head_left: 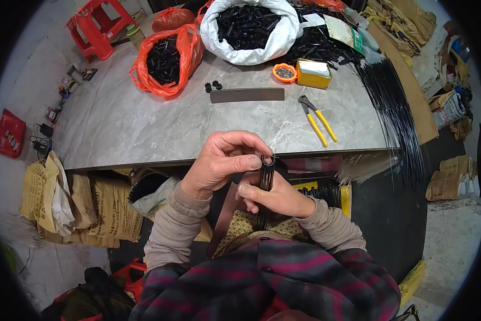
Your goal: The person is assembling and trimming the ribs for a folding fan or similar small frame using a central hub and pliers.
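A slim bundle of black rods [267, 175] stands nearly upright over my lap, just off the table's front edge. My right hand [279, 199] is wrapped round it lower down, thumb across the front. At its top end, the thumb and forefinger of my left hand [225, 160] pinch together; any small part between them is too small to make out. The bundle's lower end goes down toward the patterned cloth [236, 229] on my lap. Beyond my hands, yellow-handled pliers [318, 122] and a flat grey strip [247, 96] lie on the tabletop.
On the grey marbled table [144, 131] stand a red bag [193, 53] and a white sack [291, 37] of black parts. An orange dish [284, 79] of small metal bits sits beside a yellow box [314, 79]. Long black rods [393, 107] overhang the right edge.
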`<state>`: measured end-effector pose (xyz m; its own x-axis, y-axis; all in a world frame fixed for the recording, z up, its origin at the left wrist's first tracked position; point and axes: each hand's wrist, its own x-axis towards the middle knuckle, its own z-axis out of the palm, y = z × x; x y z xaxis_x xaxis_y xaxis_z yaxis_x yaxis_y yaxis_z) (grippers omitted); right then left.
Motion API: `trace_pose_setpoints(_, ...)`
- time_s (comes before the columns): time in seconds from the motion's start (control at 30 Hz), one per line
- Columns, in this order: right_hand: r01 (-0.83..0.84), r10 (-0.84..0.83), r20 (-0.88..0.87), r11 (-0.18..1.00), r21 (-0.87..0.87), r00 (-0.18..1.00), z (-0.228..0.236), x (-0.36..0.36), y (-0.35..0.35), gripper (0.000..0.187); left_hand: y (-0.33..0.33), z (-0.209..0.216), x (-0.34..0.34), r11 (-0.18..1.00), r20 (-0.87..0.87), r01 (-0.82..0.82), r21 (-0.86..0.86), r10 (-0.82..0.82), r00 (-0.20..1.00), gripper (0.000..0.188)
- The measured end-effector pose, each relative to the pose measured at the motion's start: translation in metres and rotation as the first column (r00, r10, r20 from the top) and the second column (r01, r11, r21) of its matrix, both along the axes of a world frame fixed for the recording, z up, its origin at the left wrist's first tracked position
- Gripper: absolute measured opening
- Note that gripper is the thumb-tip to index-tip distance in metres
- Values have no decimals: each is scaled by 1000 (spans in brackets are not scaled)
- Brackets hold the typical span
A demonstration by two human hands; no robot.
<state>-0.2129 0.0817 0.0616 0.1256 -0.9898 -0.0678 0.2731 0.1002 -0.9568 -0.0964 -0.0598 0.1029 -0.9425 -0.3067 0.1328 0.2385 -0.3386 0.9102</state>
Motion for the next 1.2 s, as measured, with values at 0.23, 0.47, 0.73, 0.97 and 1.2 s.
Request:
trace_pose_setpoints(0.23,313,-373,-189,906,-284,908,21,-9,19,38,0,2,13,994,69,-5,109,-3,998,24)
trace_pose_setpoints(0.47,419,-512,-222,834,-358,830,37,-3,34,32,6,32,14,975,183,54,214,-95,979,32)
trace_pose_setpoints(0.73,460,-552,-149,792,-401,820,39,2,33,23,26,24,18,941,131,-35,338,-10,991,48)
trace_pose_setpoints(0.97,432,-465,-16,834,-342,885,57,-5,31,19,45,2,13,842,-34,-46,537,76,997,54)
trace_pose_setpoints(1.2,244,-227,152,964,-109,962,67,-23,28,21,50,2,15,817,-58,-81,571,138,989,47)
